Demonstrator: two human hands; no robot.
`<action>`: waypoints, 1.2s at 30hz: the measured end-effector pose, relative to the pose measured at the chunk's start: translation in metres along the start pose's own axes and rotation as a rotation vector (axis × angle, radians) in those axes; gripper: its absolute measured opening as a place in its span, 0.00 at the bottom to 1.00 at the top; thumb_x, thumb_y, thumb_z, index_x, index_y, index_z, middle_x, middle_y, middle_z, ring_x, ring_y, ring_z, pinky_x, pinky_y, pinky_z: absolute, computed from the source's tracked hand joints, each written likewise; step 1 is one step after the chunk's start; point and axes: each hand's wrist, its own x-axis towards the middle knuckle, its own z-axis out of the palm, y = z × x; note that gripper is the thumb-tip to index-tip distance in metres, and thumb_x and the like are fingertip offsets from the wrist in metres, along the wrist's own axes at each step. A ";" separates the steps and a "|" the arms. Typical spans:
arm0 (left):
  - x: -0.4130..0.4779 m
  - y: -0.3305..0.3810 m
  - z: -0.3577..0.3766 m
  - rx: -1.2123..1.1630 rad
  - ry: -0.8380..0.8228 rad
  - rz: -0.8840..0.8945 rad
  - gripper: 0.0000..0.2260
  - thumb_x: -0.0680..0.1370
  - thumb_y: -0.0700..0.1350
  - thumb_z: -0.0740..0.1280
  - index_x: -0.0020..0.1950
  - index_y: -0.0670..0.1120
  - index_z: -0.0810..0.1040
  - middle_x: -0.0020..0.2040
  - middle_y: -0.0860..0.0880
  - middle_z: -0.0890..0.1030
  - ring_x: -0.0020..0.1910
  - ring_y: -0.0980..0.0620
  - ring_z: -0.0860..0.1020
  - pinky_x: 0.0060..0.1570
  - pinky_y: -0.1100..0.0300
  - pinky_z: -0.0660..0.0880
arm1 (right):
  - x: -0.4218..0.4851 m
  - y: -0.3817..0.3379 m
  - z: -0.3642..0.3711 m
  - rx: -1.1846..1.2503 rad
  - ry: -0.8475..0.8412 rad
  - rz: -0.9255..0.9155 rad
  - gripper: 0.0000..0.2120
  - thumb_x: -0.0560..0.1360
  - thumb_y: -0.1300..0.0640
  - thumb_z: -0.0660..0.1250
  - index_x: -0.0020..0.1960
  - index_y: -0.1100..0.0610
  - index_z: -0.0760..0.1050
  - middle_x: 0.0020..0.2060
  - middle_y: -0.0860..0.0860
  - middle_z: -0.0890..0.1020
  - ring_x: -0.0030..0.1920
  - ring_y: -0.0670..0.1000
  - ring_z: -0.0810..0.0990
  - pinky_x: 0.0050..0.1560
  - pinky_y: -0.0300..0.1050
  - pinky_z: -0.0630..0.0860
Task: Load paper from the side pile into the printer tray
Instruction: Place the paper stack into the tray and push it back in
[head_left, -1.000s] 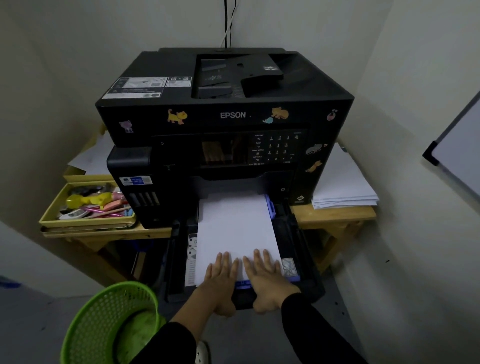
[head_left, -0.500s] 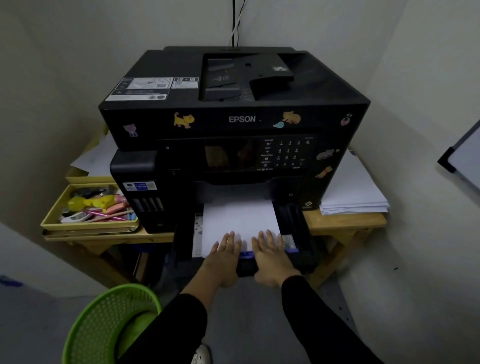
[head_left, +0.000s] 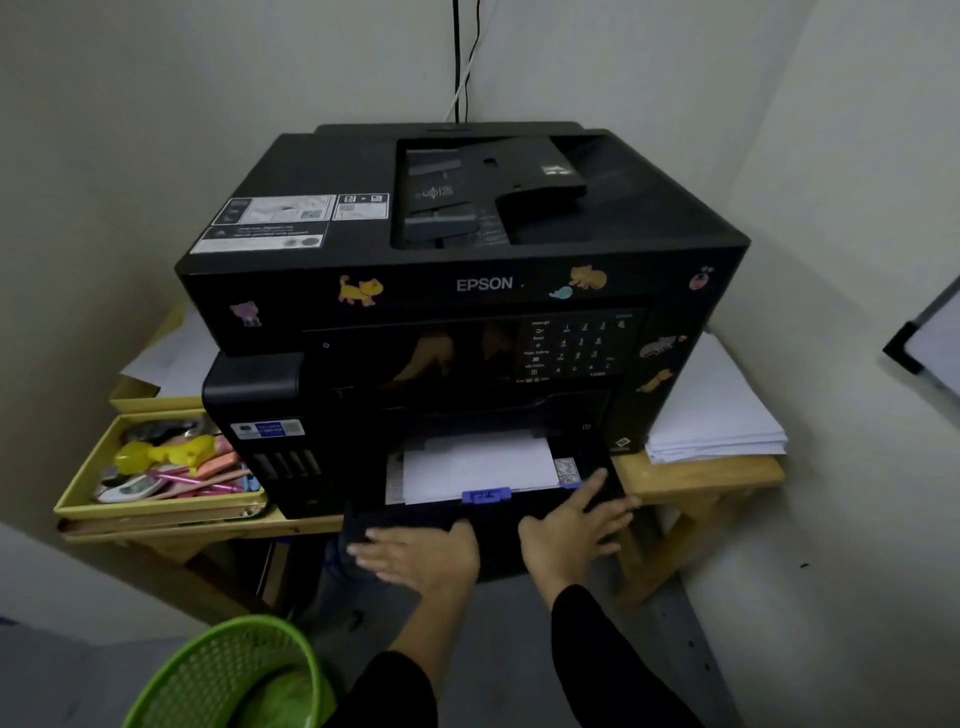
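Note:
A black Epson printer (head_left: 467, 270) stands on a wooden table. Its paper tray (head_left: 363, 514) sticks out a short way at the bottom front, with white paper (head_left: 478, 465) lying in it behind a blue guide (head_left: 485, 495). My left hand (head_left: 421, 558) lies flat against the tray's front edge, fingers spread to the left. My right hand (head_left: 571, 525) is flat on the tray's front right corner, fingers apart. Neither hand holds anything. The side pile of white paper (head_left: 711, 415) rests on the table to the printer's right.
A yellow tray (head_left: 88, 488) of pens and small items sits left of the printer, with loose sheets (head_left: 171, 353) behind it. A green mesh basket (head_left: 228, 675) stands on the floor at the lower left. Walls close in on both sides; cables (head_left: 462, 62) run up behind.
The tray has slid most of the way into the printer, so less paper shows. Both hands moved forward with it, from lying on the paper to its front edge.

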 end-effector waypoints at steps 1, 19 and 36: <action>0.000 0.004 -0.002 -0.210 -0.026 -0.130 0.45 0.74 0.44 0.70 0.76 0.35 0.40 0.77 0.36 0.39 0.77 0.39 0.41 0.75 0.49 0.43 | -0.001 -0.005 0.000 0.218 0.010 0.137 0.53 0.68 0.63 0.69 0.76 0.52 0.32 0.73 0.61 0.30 0.75 0.64 0.37 0.74 0.64 0.45; 0.031 0.059 -0.012 -0.991 -0.473 -0.225 0.54 0.57 0.74 0.69 0.74 0.43 0.62 0.66 0.46 0.74 0.61 0.46 0.74 0.62 0.51 0.69 | 0.040 -0.065 -0.015 1.271 -0.312 0.500 0.62 0.51 0.29 0.73 0.76 0.48 0.49 0.71 0.55 0.64 0.71 0.63 0.62 0.68 0.67 0.61; 0.047 0.073 0.008 -1.100 -0.325 -0.315 0.47 0.63 0.67 0.72 0.73 0.41 0.63 0.68 0.44 0.73 0.66 0.43 0.71 0.65 0.49 0.66 | 0.077 -0.073 0.003 1.218 -0.220 0.522 0.26 0.59 0.38 0.72 0.49 0.54 0.71 0.46 0.54 0.81 0.43 0.55 0.80 0.63 0.65 0.70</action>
